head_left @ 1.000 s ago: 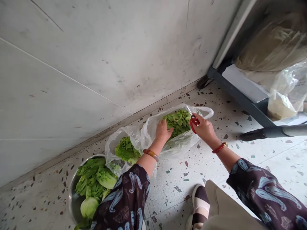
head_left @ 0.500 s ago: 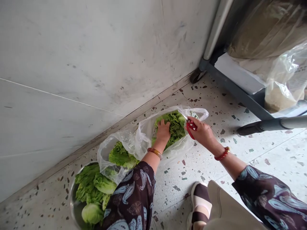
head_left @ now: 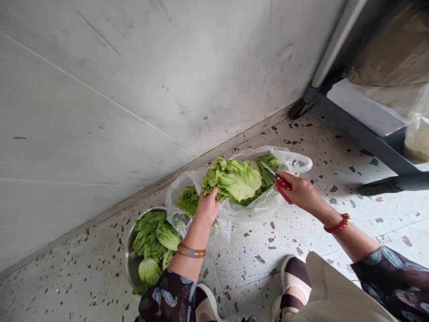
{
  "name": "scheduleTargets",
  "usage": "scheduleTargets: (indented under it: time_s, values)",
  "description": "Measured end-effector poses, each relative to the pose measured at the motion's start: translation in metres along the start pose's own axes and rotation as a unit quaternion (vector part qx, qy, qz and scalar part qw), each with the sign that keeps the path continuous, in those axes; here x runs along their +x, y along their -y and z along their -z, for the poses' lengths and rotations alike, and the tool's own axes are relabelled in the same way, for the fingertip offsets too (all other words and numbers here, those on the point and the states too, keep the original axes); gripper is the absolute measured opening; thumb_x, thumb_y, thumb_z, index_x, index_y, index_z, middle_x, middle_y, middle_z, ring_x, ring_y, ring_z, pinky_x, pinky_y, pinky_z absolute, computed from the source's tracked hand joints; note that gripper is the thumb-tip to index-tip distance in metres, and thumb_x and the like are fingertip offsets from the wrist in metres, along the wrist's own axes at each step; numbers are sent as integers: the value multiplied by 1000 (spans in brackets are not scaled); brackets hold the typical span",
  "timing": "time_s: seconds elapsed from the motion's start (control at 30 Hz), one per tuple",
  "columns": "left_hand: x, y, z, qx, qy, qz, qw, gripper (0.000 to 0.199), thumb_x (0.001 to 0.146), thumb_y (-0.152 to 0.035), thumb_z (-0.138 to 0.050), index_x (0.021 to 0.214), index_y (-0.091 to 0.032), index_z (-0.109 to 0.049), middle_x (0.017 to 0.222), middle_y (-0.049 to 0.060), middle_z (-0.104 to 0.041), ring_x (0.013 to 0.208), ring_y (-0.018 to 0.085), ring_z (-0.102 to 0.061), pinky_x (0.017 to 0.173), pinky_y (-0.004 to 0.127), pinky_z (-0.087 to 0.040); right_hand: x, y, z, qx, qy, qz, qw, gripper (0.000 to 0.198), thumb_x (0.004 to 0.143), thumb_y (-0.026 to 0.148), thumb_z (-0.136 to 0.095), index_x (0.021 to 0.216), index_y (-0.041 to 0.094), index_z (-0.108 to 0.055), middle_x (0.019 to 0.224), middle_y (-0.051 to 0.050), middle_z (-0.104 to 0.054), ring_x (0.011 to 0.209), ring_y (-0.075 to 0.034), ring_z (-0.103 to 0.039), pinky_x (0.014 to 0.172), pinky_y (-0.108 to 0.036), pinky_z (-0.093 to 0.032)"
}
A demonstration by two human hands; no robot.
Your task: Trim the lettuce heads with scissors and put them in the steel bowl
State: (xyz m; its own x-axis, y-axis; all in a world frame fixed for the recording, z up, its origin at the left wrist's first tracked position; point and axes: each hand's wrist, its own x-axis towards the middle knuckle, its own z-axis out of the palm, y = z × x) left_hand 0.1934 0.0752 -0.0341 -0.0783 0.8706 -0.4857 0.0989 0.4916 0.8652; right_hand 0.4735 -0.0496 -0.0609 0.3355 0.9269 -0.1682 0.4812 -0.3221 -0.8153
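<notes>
My left hand (head_left: 208, 206) grips a leafy head of lettuce (head_left: 239, 179) by its leaf end, with the pale base pointing right. Beneath and behind it lies a clear plastic bag (head_left: 264, 210) holding more lettuce (head_left: 270, 167). My right hand (head_left: 298, 192) holds red-handled scissors (head_left: 283, 188), their blades pointing up and left over the bag. Left of that bag, a second clear bag (head_left: 174, 197) contains more green leaves (head_left: 188, 201). A metal bowl (head_left: 129, 259) on the floor carries several lettuces (head_left: 156, 237).
A pale wall (head_left: 134, 89) runs along the far side of the speckled floor (head_left: 83, 268). At the right stands a wheeled rack (head_left: 362, 120) with bags and white paper on its low shelf. My shoes (head_left: 295, 277) are at the bottom.
My left hand has lifted a lettuce from the right bag and moved left with it. The scissors remain in my right hand. The view has shifted slightly.
</notes>
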Motion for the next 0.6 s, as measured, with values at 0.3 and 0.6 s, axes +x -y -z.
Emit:
scheduleTargets:
  time_s: [0.3,0.6]
  values:
    - [-42,-17,49,-177,-16,69,982,33,73,-21,-74,105,-26,-65,111,2,-77,113,25,-73,77,34,-64,-15,55,-14,286,45,-35,957,70,77,68,-82,126,20,-70,96,-10,-80,88,-27,-76,76,-40,-64]
    - [-63,-22,55,-244,43,63,967,37,73,-13,-77,107,-26,-68,106,0,-79,100,20,-77,82,35,-65,-29,110,-52,405,101,-28,908,68,71,68,-86,118,24,-63,106,-8,-75,91,-22,-73,82,-38,-64]
